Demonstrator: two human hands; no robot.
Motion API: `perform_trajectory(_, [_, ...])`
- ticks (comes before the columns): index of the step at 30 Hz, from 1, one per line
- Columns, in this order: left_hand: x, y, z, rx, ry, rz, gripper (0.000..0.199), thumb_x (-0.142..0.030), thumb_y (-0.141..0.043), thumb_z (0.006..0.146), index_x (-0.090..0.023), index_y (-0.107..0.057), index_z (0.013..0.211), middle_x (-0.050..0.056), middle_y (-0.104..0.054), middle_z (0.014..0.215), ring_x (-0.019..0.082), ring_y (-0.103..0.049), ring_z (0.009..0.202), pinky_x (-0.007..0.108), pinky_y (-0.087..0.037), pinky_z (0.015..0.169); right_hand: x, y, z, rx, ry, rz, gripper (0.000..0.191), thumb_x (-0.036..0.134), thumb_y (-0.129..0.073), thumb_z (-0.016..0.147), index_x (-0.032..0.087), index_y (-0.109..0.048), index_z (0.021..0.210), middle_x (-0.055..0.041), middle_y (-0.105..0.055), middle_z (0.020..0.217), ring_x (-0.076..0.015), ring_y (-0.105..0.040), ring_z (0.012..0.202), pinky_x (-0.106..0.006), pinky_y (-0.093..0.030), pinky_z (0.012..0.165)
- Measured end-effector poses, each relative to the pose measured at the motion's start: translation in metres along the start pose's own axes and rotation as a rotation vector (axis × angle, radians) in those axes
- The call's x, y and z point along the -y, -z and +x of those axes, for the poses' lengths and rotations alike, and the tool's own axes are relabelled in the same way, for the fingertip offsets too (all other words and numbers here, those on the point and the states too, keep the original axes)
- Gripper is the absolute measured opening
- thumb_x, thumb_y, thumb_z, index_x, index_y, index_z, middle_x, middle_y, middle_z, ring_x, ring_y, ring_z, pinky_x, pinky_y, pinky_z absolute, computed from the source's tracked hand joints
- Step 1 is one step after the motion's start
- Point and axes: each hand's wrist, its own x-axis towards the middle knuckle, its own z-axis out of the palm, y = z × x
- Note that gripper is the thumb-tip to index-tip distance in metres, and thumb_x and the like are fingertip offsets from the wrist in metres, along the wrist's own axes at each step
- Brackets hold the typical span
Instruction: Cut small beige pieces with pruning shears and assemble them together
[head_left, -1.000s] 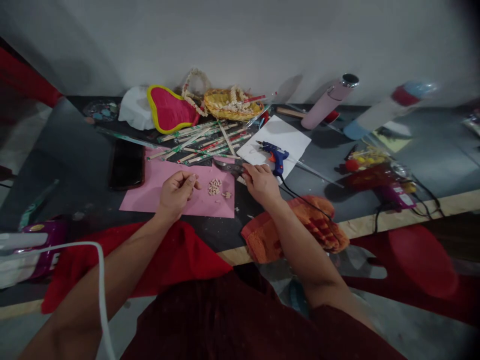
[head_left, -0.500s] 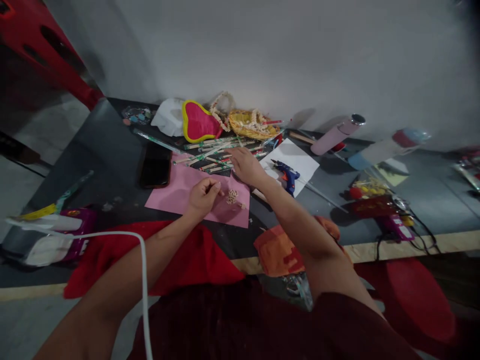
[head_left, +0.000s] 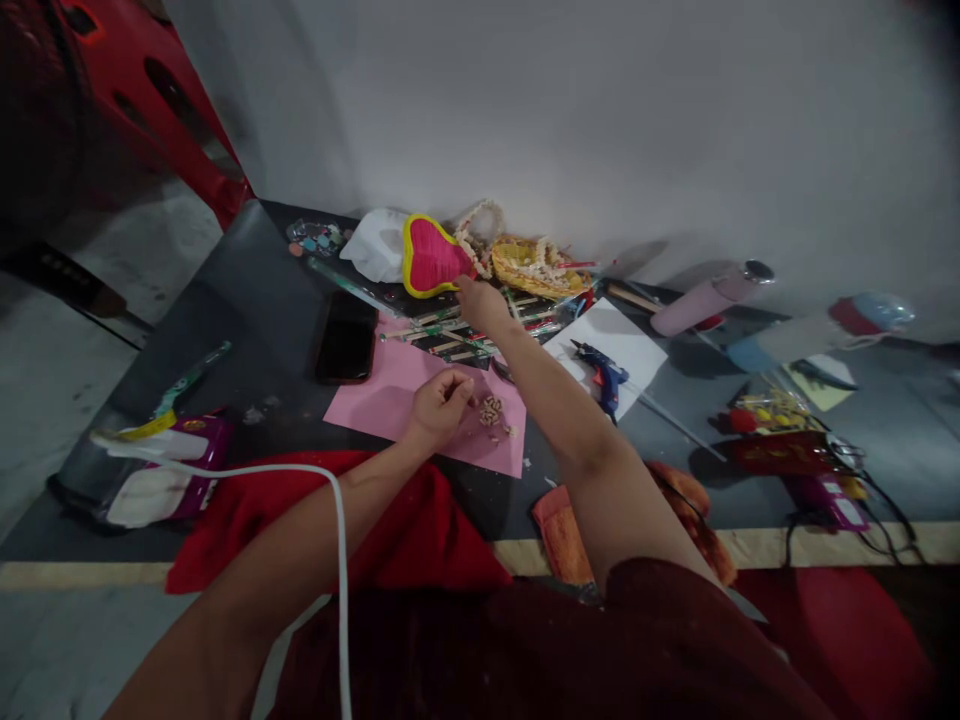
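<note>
My left hand (head_left: 442,408) rests over the pink paper (head_left: 397,385), its fingers curled closed in a pinch; anything between them is too small to name. Just right of it lies a small cluster of beige pieces (head_left: 491,408) on the paper. My right hand (head_left: 484,305) reaches to the far side, its fingertips at the lower right edge of the pink and yellow heart-shaped piece (head_left: 439,257). Whether those fingertips hold anything is hidden. Beneath and around that hand lie several thin wrapped sticks (head_left: 450,330).
A black phone (head_left: 347,338) lies at the paper's left. Behind are a yellow basket (head_left: 536,265) and a white cloth (head_left: 377,245). A blue glue gun (head_left: 601,375) rests on white paper, with a pink bottle (head_left: 709,298) farther right. A white cable (head_left: 341,560) crosses my left forearm.
My right hand has moved from above the sticks to the heart-shaped piece. My left hand stays closed near the beige cluster. The whole view has shifted.
</note>
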Motion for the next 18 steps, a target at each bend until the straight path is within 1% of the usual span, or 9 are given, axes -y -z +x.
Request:
perform_trajectory(3, [0.002, -0.001, 0.001, 0.008, -0.026, 0.0, 0.018, -0.029, -0.053, 0.083, -0.017, -0.057, 0.07, 0.0, -0.06, 0.064, 0.011, -0.054, 0.061, 0.024, -0.043, 0.061, 0.004, 0.0, 0.005, -0.069, 0.024, 0.006, 0.033, 0.029, -0.035, 0.094, 0.02, -0.057, 0.117, -0.0108, -0.064, 0.114, -0.0216, -0.058, 0.105, -0.032, -0.043, 0.088])
perform_trajectory(6, [0.0, -0.001, 0.001, 0.012, -0.014, -0.024, 0.017, -0.027, -0.053, 0.083, -0.017, -0.057, 0.07, -0.001, -0.06, 0.064, 0.011, -0.055, 0.061, 0.023, -0.043, 0.061, 0.011, -0.003, 0.014, -0.09, 0.04, 0.017, 0.029, 0.034, -0.041, 0.092, 0.022, -0.063, 0.108, -0.0067, -0.066, 0.112, -0.0203, -0.059, 0.102, -0.03, -0.044, 0.086])
perform_trajectory(8, [-0.003, -0.002, 0.0, 0.014, -0.004, -0.047, 0.017, -0.027, -0.052, 0.083, -0.017, -0.056, 0.069, -0.001, -0.059, 0.062, 0.01, -0.054, 0.06, 0.023, -0.043, 0.06, 0.017, -0.006, 0.019, -0.094, 0.035, 0.023, 0.027, 0.033, -0.045, 0.09, 0.021, -0.064, 0.105, -0.0073, -0.067, 0.109, -0.0208, -0.06, 0.099, -0.03, -0.045, 0.084])
perform_trajectory(11, [-0.005, -0.002, 0.001, 0.005, -0.007, -0.048, 0.018, -0.027, -0.052, 0.083, -0.017, -0.055, 0.067, -0.001, -0.059, 0.061, 0.01, -0.054, 0.058, 0.023, -0.043, 0.059, 0.024, -0.007, 0.02, -0.121, 0.037, 0.031, 0.024, 0.027, -0.047, 0.089, 0.017, -0.064, 0.104, -0.0119, -0.066, 0.109, -0.023, -0.061, 0.098, -0.032, -0.046, 0.082])
perform_trajectory(13, [-0.006, -0.002, 0.001, -0.001, -0.008, -0.043, 0.018, -0.028, -0.053, 0.082, -0.017, -0.056, 0.068, -0.001, -0.06, 0.061, 0.011, -0.055, 0.058, 0.023, -0.043, 0.059, 0.026, -0.005, 0.015, -0.15, 0.061, 0.044, 0.024, 0.024, -0.045, 0.09, 0.015, -0.062, 0.104, -0.0136, -0.065, 0.109, -0.0233, -0.06, 0.099, -0.033, -0.045, 0.083])
perform_trajectory(15, [-0.005, -0.001, 0.001, 0.008, -0.005, -0.05, 0.018, -0.029, -0.053, 0.082, -0.018, -0.056, 0.069, -0.001, -0.06, 0.062, 0.011, -0.055, 0.058, 0.023, -0.043, 0.059, 0.024, 0.001, 0.007, -0.175, 0.087, 0.062, 0.023, 0.023, -0.043, 0.091, 0.014, -0.061, 0.103, -0.0134, -0.065, 0.106, -0.0224, -0.06, 0.097, -0.032, -0.044, 0.083])
perform_trajectory(18, [-0.004, 0.0, 0.001, 0.027, -0.007, -0.063, 0.018, -0.031, -0.054, 0.082, -0.018, -0.057, 0.07, -0.001, -0.061, 0.062, 0.011, -0.056, 0.059, 0.023, -0.045, 0.06, 0.014, 0.014, -0.016, -0.205, 0.109, 0.094, 0.024, 0.023, -0.04, 0.092, 0.015, -0.06, 0.103, -0.0113, -0.066, 0.1, -0.0206, -0.06, 0.091, -0.029, -0.043, 0.079])
